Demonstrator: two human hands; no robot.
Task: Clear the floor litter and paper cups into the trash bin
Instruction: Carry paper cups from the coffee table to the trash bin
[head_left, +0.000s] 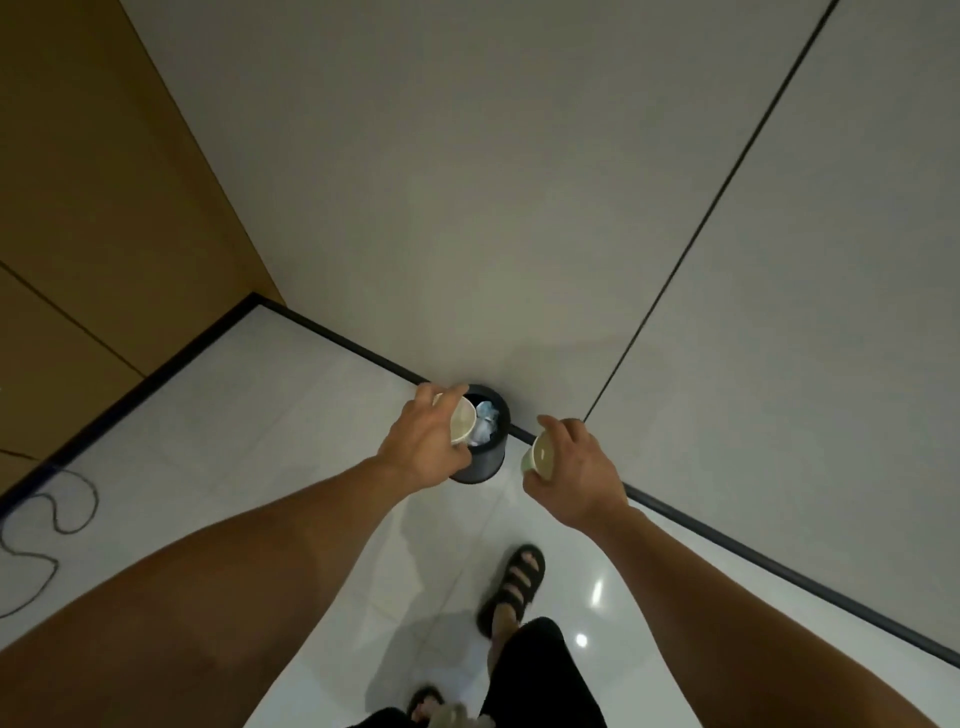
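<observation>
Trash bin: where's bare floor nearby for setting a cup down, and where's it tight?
Bare tile left of the trash bin, between baseboard and cable. Narrower wedge on its right, between baseboard and sandalled foot. Tight at the bin's mouth: crumpled paper inside, left hand holds a cup over it, right hand a second cup beside it.

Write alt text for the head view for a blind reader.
The left hand holds a paper cup over a dark trash bin with crumpled paper inside; the right hand holds a second cup beside it. The bin stands on white floor by a grey wall.
</observation>
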